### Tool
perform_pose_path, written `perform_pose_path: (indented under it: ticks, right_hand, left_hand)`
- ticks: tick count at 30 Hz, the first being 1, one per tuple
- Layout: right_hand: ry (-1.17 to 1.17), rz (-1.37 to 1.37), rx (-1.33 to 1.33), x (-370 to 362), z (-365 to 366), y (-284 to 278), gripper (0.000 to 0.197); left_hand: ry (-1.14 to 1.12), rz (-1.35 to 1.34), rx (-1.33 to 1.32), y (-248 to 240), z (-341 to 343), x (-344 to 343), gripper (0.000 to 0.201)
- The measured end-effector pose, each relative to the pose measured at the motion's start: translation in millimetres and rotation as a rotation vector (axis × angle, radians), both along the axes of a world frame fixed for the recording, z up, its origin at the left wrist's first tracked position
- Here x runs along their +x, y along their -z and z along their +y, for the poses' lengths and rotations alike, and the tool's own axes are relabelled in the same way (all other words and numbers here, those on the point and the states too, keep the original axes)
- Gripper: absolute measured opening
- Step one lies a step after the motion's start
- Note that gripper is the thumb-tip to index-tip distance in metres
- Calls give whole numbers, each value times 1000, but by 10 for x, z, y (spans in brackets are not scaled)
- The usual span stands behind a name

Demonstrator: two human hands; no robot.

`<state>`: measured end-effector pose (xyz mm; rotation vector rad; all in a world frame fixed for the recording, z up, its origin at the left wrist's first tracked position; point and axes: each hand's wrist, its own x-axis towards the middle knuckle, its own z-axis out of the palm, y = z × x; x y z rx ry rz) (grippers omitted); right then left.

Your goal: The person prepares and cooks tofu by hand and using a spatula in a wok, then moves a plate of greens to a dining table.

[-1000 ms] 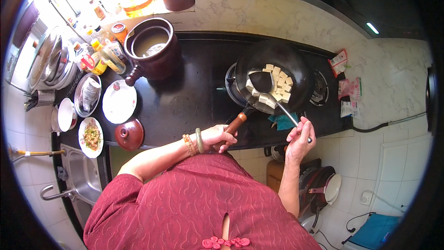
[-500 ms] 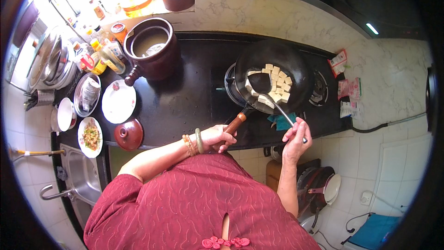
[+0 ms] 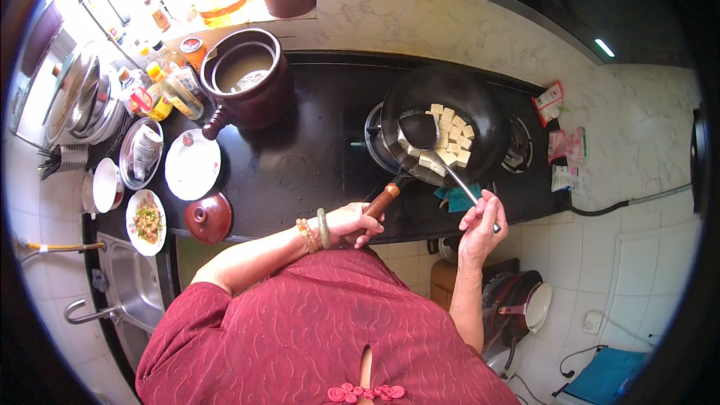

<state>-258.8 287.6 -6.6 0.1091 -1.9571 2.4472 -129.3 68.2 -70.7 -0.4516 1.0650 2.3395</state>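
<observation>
A black wok (image 3: 480,105) sits on the stove's left burner, with white tofu cubes (image 3: 454,135) clustered in its lower middle. My left hand (image 3: 358,223) is wrapped round the wok's wooden handle (image 3: 381,202). Held in my right hand (image 3: 481,223) is a long metal spatula (image 3: 459,181). Its broad dark head lies in the wok, at the left side of the tofu, touching or very close to several cubes. Some cubes at the wok's left are partly hidden by the spatula head.
Left of the stove stand a dark clay pot (image 3: 255,97) with liquid, a white plate (image 3: 193,165), a brown lid (image 3: 208,217), a dish of chopped food (image 3: 146,223) and bottles (image 3: 180,94). A teal cloth (image 3: 457,198) lies by the wok. The sink (image 3: 135,277) is at lower left.
The spatula head has shifted slightly within the wok, and fewer tofu cubes show at the wok's left side. Both hands keep their grips, almost unmoved.
</observation>
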Motion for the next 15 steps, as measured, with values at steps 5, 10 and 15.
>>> perform_pose_path:
  ticks: [5, 10, 15]
  right_hand:
    - [0, 1, 6, -20, -12, 121, 30]
    - [3, 30, 23, -14, 20, 82, 29]
    - [38, 9, 12, -41, 57, 104, 29]
  left_hand:
    - [-1, 12, -10, 6, 20, -9, 26]
    - [-11, 4, -15, 79, 34, -4, 26]
    - [-15, 1, -21, 57, 42, -8, 27]
